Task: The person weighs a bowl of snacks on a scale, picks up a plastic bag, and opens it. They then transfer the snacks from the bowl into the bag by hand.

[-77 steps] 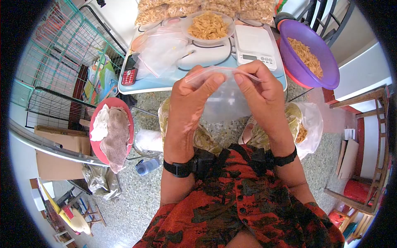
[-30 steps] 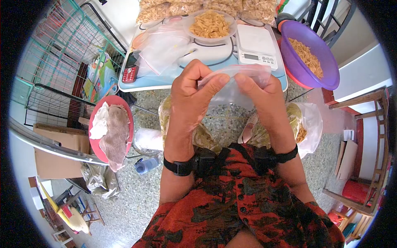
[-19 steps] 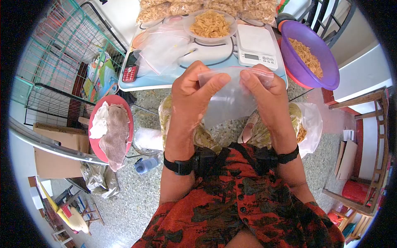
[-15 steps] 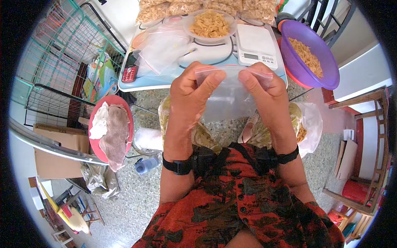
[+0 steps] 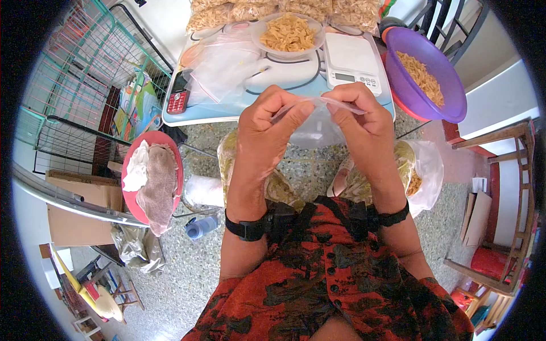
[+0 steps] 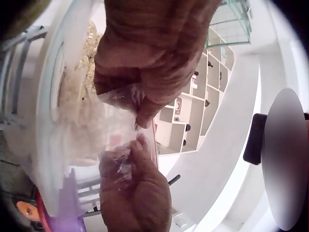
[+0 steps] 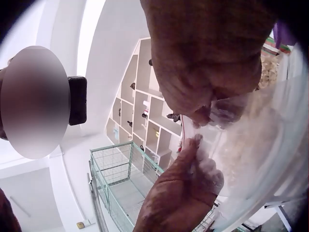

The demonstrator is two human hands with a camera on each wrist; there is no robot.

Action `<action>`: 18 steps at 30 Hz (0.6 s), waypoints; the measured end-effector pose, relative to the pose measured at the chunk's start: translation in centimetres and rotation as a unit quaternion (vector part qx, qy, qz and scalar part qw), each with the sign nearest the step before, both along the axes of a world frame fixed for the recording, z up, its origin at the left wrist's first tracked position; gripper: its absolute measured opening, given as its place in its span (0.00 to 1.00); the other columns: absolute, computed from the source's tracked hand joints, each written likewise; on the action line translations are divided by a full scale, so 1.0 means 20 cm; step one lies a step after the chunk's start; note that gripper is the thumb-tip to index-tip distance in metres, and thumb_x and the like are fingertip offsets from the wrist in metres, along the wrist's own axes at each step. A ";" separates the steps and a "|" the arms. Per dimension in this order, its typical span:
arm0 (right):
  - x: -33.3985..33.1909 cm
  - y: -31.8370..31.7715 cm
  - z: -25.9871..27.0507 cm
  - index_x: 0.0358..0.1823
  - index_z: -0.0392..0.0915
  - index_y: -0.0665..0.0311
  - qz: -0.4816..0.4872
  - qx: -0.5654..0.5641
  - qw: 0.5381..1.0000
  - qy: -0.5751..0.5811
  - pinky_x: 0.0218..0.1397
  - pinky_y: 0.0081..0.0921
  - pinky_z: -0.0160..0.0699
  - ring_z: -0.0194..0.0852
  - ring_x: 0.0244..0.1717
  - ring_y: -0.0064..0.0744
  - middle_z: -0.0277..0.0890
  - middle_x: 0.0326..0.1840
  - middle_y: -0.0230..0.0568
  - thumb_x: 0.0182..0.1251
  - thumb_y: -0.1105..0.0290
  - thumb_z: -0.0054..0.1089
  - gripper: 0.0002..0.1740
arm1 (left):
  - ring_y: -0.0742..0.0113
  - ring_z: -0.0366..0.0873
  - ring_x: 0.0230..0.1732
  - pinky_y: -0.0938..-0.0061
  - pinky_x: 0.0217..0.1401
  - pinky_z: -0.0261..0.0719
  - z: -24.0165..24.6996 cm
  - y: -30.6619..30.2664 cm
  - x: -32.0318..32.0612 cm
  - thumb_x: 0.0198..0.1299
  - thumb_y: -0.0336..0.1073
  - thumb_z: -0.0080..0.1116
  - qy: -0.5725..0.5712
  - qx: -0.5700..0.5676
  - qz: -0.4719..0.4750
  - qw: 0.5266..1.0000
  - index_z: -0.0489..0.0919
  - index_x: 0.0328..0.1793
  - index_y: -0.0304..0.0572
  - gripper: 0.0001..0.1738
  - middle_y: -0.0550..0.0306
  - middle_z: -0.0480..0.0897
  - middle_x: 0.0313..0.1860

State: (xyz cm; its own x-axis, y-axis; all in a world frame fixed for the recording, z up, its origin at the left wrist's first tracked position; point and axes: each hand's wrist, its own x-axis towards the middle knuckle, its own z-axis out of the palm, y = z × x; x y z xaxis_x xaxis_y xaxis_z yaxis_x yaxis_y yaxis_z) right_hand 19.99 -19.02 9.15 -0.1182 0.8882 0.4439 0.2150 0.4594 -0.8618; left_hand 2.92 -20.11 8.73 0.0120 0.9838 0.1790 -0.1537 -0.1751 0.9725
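Head view, clear bag [image 5: 318, 138]: held up in the air just short of the bench [image 5: 210, 116], its body hanging against the speckled floor [image 5: 187, 270]; nothing shows inside it.
Left hand [image 5: 263, 128]: its grip pinches the bag's top edge, thumb on the near side, fingers bent behind.
Right hand [image 5: 367, 128]: its grip pinches the same edge, thumb tip near the other thumb.
Top edge: half a second ago its strip showed a broad face; now it is turned nearly edge-on, and the thumb tips are closer together.
Meaning: by my judgement both hands are still working at the mouth; whether the sides have parted, I cannot tell, as the film blurs in both wrist views.
Flat bags [image 5: 222, 74]: spread on the bench beside the phone [image 5: 178, 102].
Bowl [image 5: 290, 55]: beyond the hands, heaped with golden pieces [image 5: 290, 33].
Scale [image 5: 351, 59]: just right of the bowl.
Purple basin [image 5: 458, 96]: by the bench's right side, holding more pieces.
Filled bags [image 5: 250, 11]: lined along the far edge.
Red stool [image 5: 135, 196]: left of the person, a cloth [image 5: 158, 184] over it, a blue bottle [image 5: 202, 227] near.
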 end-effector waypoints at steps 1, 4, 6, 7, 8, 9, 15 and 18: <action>0.00 0.00 0.00 0.42 0.79 0.65 -0.003 -0.015 1.000 0.006 0.43 0.22 0.74 0.75 0.38 0.24 0.77 0.37 0.34 0.65 0.75 0.60 0.06 | 0.84 0.65 0.31 0.86 0.32 0.61 -0.01 0.00 -0.01 0.62 0.31 0.66 0.015 0.002 0.009 1.000 0.81 0.35 0.37 0.06 0.71 0.72 0.29; -0.01 -0.02 0.02 0.42 0.80 0.64 -0.012 -0.100 0.993 0.061 0.41 0.19 0.73 0.72 0.36 0.18 0.78 0.36 0.29 0.66 0.71 0.62 0.06 | 0.84 0.62 0.29 0.85 0.29 0.59 0.00 0.00 0.00 0.60 0.32 0.68 0.028 -0.002 0.027 0.999 0.78 0.30 0.39 0.10 0.71 0.70 0.27; -0.01 -0.02 0.02 0.42 0.81 0.64 -0.013 -0.106 0.990 0.091 0.39 0.17 0.71 0.70 0.35 0.15 0.79 0.35 0.27 0.67 0.68 0.63 0.07 | 0.84 0.60 0.28 0.85 0.28 0.57 0.01 -0.01 0.00 0.59 0.33 0.69 0.022 -0.006 0.032 0.999 0.75 0.27 0.40 0.13 0.72 0.69 0.26; -0.01 -0.02 0.01 0.41 0.81 0.63 -0.013 -0.109 0.988 0.106 0.38 0.16 0.71 0.69 0.34 0.13 0.79 0.35 0.25 0.68 0.66 0.64 0.08 | 0.84 0.60 0.27 0.85 0.27 0.57 0.02 -0.01 -0.01 0.59 0.33 0.70 0.017 -0.007 0.032 0.999 0.74 0.27 0.41 0.14 0.72 0.69 0.26; -0.01 -0.02 0.02 0.42 0.81 0.63 -0.008 -0.118 0.987 0.110 0.37 0.15 0.70 0.69 0.34 0.13 0.78 0.34 0.25 0.68 0.65 0.64 0.10 | 0.84 0.59 0.27 0.84 0.27 0.56 0.02 -0.01 -0.01 0.58 0.33 0.70 0.013 -0.009 0.031 0.999 0.73 0.26 0.41 0.15 0.71 0.68 0.26; -0.01 -0.02 0.03 0.42 0.81 0.63 -0.003 -0.127 0.985 0.114 0.37 0.15 0.70 0.69 0.33 0.13 0.78 0.34 0.25 0.68 0.63 0.65 0.11 | 0.84 0.59 0.27 0.84 0.26 0.56 0.02 -0.01 -0.01 0.58 0.32 0.71 0.010 -0.009 0.034 0.999 0.72 0.25 0.42 0.16 0.72 0.68 0.26; 0.01 -0.03 0.04 0.41 0.83 0.65 0.040 -0.221 0.968 0.115 0.32 0.15 0.66 0.68 0.29 0.14 0.77 0.30 0.24 0.68 0.57 0.64 0.17 | 0.84 0.56 0.26 0.84 0.26 0.53 0.01 -0.01 0.02 0.54 0.31 0.73 0.007 0.021 0.048 0.999 0.68 0.20 0.42 0.21 0.72 0.63 0.23; 0.01 -0.03 0.03 0.39 0.84 0.66 0.077 -0.265 0.950 0.145 0.30 0.15 0.64 0.66 0.27 0.14 0.76 0.28 0.23 0.69 0.57 0.64 0.17 | 0.83 0.56 0.25 0.83 0.26 0.53 0.01 -0.01 0.02 0.53 0.30 0.74 0.002 0.033 0.041 0.999 0.68 0.19 0.42 0.22 0.72 0.62 0.23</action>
